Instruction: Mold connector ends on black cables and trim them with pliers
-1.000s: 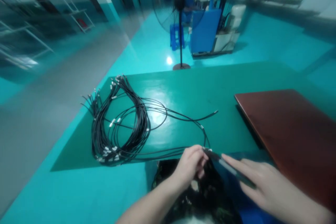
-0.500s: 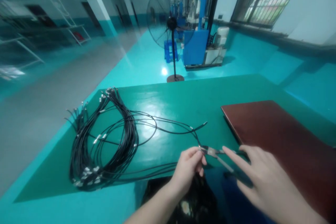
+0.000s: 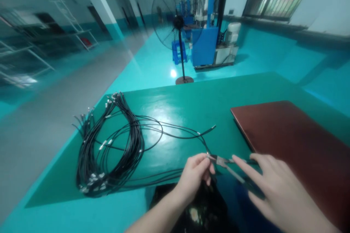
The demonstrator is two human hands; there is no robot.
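Observation:
My left hand (image 3: 194,175) pinches the end of a thin black cable (image 3: 175,136) at the near edge of the green table (image 3: 191,109). My right hand (image 3: 273,189) grips a pair of pliers (image 3: 228,164) by its dark handles, index finger stretched along them. The plier jaws meet the cable end right at my left fingertips. The cable runs back across the table to a large coiled bundle of black cables (image 3: 109,145) with small metal ends, lying at the left.
A dark red board (image 3: 295,145) lies on the table's right side, beside my right hand. Beyond the table a standing fan (image 3: 179,25) and a blue machine (image 3: 207,40) stand on the teal floor. Metal racks (image 3: 32,51) line the far left.
The view has tilted up since a second ago, so hands and table sit lower and nearer. The pliers now meet the cable end at my left fingertips; over the last half second little has moved.

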